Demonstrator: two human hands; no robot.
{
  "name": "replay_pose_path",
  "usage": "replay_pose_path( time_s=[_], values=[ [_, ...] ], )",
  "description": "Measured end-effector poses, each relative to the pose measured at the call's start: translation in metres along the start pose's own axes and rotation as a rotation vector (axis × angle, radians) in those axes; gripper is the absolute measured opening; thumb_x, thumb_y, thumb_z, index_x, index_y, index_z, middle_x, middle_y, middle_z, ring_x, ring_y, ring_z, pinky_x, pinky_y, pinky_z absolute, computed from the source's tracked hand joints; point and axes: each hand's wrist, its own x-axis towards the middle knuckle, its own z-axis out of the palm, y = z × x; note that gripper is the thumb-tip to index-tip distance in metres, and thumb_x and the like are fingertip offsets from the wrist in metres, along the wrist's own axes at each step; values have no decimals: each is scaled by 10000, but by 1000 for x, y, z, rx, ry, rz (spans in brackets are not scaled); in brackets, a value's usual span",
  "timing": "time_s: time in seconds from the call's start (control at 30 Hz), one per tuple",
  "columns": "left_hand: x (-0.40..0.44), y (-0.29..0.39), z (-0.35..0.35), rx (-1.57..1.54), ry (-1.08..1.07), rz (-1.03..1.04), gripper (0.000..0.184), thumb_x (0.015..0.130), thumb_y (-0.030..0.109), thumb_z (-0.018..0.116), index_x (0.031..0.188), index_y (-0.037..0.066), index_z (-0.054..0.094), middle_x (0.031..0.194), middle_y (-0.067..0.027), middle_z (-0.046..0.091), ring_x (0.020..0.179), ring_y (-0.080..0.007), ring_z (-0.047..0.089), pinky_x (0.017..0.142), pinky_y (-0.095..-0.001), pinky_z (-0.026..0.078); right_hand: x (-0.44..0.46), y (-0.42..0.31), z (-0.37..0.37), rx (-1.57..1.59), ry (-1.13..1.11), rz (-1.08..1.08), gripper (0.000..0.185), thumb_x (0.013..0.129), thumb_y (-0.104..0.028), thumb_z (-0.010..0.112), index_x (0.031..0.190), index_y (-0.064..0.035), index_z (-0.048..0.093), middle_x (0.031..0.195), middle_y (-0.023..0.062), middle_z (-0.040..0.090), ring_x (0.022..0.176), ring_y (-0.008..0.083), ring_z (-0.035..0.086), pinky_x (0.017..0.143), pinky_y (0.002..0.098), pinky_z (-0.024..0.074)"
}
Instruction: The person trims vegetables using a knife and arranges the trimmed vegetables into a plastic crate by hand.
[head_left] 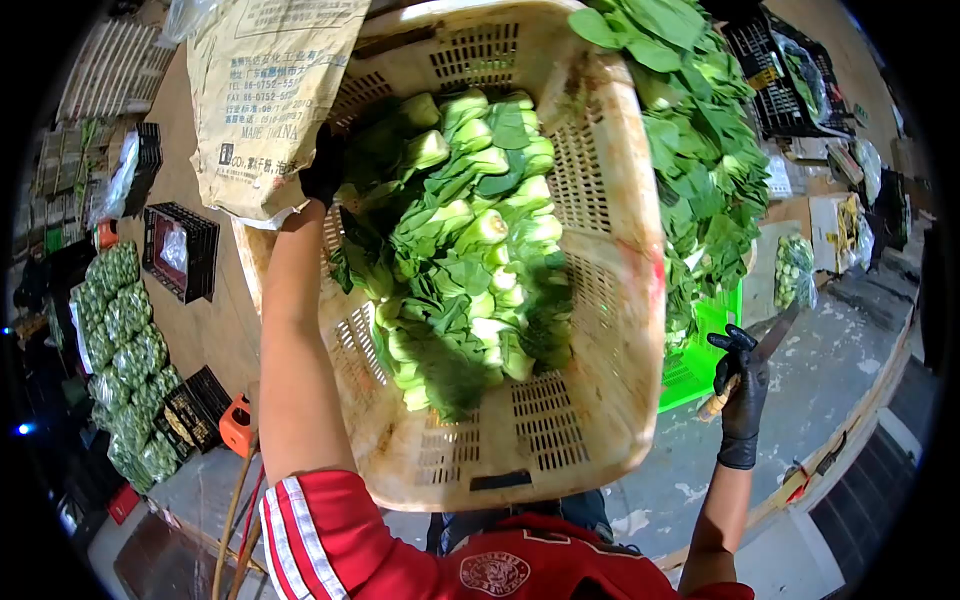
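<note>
Over grey counter (pixel 680 460), knife (pixel 779 330) is gripped by right hand (pixel 742 390), left hand (pixel 322 168) unclear; greens (pixel 462 273), likely soft, best held by stems (pixel 486 229).

A scuffed grey table (pixel 830 345) runs in front of the worker, and I see a bright green crate (pixel 716 322) and a bag of greens (pixel 793 268) on it; whether the big basket (pixel 405 470) rests there too, I can't tell. Leftward, a black crate (pixel 182 250) sits on the brown floor (pixel 232 330).
</note>
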Motion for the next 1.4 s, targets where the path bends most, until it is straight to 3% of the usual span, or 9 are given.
replay_pose_path(
  time_s=[0.17, 0.3, 0.37, 0.57, 0.67, 0.97, 1.13, 1.3, 1.4],
  values=[
    [-31, 12, -60, 32, -458, -35, 836, 604, 367, 734, 1266, -7, 387, 1323, -195, 387, 1194, -350, 390, 1019, -392, 301, -36, 0, -5, 50, -34, 51, 326, 866, -200, 525, 1108, 19, 511, 880, 103, 647, 477, 59, 418, 420, 200, 347],
    [-105, 62, -167, -619, 39, 33, 606, 588, 160, 745, 1086, -13, 448, 960, -245, 520, 863, -417, 514, 764, -427, 436, -69, -25, 23, -185, -319, 69, 331, 836, -211, 559, 1115, -33, 561, 950, 73, 633, 637, 127, 566, 551, 236, 459],
    [-141, 122, -250, -749, 88, 120, 598, 552, 105, 737, 1076, 12, 465, 857, -170, 491, 830, -350, 468, 750, -416, 401, -75, -21, 46, -540, -427, -455, 399, 784, -171, 622, 1165, -84, 541, 1014, 88, 613, 794, 186, 604, 667, 262, 487],
    [-224, 295, -387, -1563, 33, 119, 861, 559, 184, 828, 1273, 7, 380, 1263, -141, 446, 1145, -250, 457, 989, -355, 342, -106, -58, 52, -227, -419, -727, 516, 680, -122, 712, 1150, -51, 513, 1070, 123, 574, 927, 274, 596, 761, 332, 487],
    [-230, 346, -395, -1826, -247, 139, 948, 528, 215, 858, 1300, 11, 346, 1324, -126, 391, 1165, -212, 435, 993, -344, 341, -138, -35, 14, 43, -416, -376, 551, 688, -184, 751, 1134, 25, 502, 989, 109, 578, 866, 142, 548, 771, 273, 444],
    [-252, 442, -424, -1230, -320, 523, 510, 587, 96, 781, 1030, -10, 552, 915, -95, 640, 821, -155, 622, 770, -298, 494, -200, 2, -118, -662, -55, -647, 231, 735, -162, 672, 909, -29, 599, 760, 120, 564, 639, 253, 600, 550, 328, 480],
    [-259, 479, -432, -1148, -389, 728, 492, 576, 112, 784, 998, -5, 560, 937, -106, 634, 876, -187, 614, 802, -307, 472, -218, 19, -139, -63, -73, -387, 410, 739, -225, 703, 1051, -18, 537, 755, 93, 567, 643, 166, 595, 559, 309, 475],
    [-257, 494, -444, -1243, -1071, 628, 536, 680, 189, 749, 1126, -11, 528, 1046, -90, 612, 942, -163, 581, 860, -296, 441, -220, 38, -160, -93, -136, -516, 497, 713, -315, 733, 1012, 13, 511, 753, 97, 567, 655, 166, 574, 615, 308, 466],
    [-255, 495, -421, -1511, -1372, 567, 591, 658, 330, 725, 1087, -26, 530, 1072, -105, 568, 1014, -178, 525, 863, -287, 420, -209, 50, -178, -101, -279, -176, 578, 703, -403, 725, 1045, 18, 526, 832, 75, 548, 765, 130, 482, 688, 277, 414]
  ],
)
